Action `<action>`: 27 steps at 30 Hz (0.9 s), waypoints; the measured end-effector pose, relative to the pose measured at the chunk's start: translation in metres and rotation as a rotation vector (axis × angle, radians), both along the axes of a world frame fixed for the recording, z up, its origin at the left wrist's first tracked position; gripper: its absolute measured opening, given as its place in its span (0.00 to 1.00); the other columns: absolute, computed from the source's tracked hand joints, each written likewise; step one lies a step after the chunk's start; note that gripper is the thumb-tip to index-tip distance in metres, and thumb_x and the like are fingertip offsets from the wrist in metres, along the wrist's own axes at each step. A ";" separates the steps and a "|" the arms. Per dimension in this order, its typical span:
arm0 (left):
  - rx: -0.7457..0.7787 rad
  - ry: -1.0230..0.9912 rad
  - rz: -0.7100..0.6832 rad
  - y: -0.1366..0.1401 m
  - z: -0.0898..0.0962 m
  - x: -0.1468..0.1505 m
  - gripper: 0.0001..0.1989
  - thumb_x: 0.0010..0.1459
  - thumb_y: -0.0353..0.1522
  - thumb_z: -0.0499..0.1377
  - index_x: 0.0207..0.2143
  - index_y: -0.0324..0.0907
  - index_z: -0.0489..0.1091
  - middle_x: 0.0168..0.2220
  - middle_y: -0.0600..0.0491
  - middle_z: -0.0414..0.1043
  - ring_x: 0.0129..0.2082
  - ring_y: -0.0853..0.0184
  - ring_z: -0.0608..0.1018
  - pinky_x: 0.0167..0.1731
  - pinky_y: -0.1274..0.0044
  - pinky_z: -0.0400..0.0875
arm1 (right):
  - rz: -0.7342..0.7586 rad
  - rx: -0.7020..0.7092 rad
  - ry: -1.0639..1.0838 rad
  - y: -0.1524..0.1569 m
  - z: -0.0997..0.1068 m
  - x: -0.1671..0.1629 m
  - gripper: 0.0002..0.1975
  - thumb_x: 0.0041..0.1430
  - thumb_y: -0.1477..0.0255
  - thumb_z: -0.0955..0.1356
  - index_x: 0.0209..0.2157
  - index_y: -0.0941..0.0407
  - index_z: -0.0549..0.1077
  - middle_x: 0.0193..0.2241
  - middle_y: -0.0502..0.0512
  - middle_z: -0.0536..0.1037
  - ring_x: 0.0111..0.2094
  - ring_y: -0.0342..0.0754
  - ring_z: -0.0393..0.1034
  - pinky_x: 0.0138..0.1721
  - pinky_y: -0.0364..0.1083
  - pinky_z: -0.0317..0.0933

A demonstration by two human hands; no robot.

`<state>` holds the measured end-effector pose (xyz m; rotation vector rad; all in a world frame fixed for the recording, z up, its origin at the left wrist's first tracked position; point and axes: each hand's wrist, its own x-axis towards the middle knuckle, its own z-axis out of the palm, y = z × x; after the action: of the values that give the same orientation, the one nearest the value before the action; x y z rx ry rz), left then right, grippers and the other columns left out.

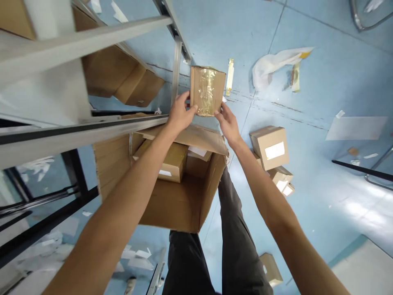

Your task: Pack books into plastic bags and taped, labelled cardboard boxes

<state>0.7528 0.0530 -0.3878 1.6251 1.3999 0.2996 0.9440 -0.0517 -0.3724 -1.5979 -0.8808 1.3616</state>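
A: Where's the taped carton [207,91] rn?
B: Held up at 12 o'clock, above the open cardboard box [181,180], over the blue floor [322,90].
A: Grip?
B: Left hand [179,114] fingers wrapped on its lower-left edge, right hand [227,125] fingers pinching the lower-right corner. Both grasping it.
A: Orientation?
B: Long axis runs approx 12-to-6, taped face toward the camera, top tipped slightly to 1.
A: Nearby?
B: Small boxes [272,147] at 3 o'clock on the floor, metal shelf rail [82,135] at 9.
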 end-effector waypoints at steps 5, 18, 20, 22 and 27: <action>0.055 -0.126 -0.071 -0.099 0.198 -0.033 0.28 0.79 0.44 0.58 0.74 0.44 0.66 0.67 0.43 0.75 0.68 0.51 0.80 0.67 0.56 0.78 | -0.157 0.010 -0.263 -0.107 0.172 -0.037 0.37 0.78 0.49 0.67 0.80 0.44 0.58 0.72 0.62 0.69 0.74 0.63 0.66 0.76 0.68 0.63; -0.075 -0.048 -0.234 -0.328 0.259 -0.221 0.23 0.79 0.33 0.55 0.71 0.44 0.73 0.66 0.40 0.77 0.63 0.51 0.83 0.63 0.64 0.83 | -0.241 -0.161 -0.661 -0.333 0.256 -0.236 0.21 0.74 0.60 0.70 0.64 0.51 0.77 0.59 0.65 0.77 0.60 0.60 0.75 0.62 0.61 0.74; -0.088 -0.048 -0.280 -0.334 0.243 -0.229 0.25 0.77 0.30 0.55 0.73 0.42 0.71 0.71 0.38 0.74 0.70 0.49 0.79 0.70 0.62 0.76 | -0.263 -0.198 -0.639 -0.342 0.242 -0.247 0.23 0.74 0.60 0.68 0.64 0.53 0.77 0.62 0.68 0.78 0.65 0.62 0.73 0.68 0.64 0.69; -0.154 0.005 -0.312 -0.340 0.232 -0.236 0.31 0.72 0.24 0.57 0.76 0.36 0.68 0.75 0.34 0.69 0.75 0.46 0.74 0.75 0.59 0.71 | -0.345 -0.357 -0.636 -0.356 0.237 -0.258 0.28 0.72 0.59 0.68 0.66 0.58 0.76 0.66 0.74 0.77 0.70 0.66 0.71 0.71 0.67 0.67; -0.244 0.001 -0.399 -0.367 0.239 -0.285 0.32 0.67 0.23 0.58 0.73 0.35 0.71 0.74 0.35 0.72 0.75 0.49 0.74 0.77 0.59 0.68 | -0.382 -0.625 -0.521 -0.418 0.267 -0.317 0.27 0.70 0.55 0.68 0.56 0.60 0.82 0.59 0.76 0.85 0.62 0.66 0.81 0.66 0.64 0.73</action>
<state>0.4678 -0.3142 -0.1488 1.6523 1.0362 -0.1019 0.6272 -0.4700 -0.1053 -2.5262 -0.3931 1.0010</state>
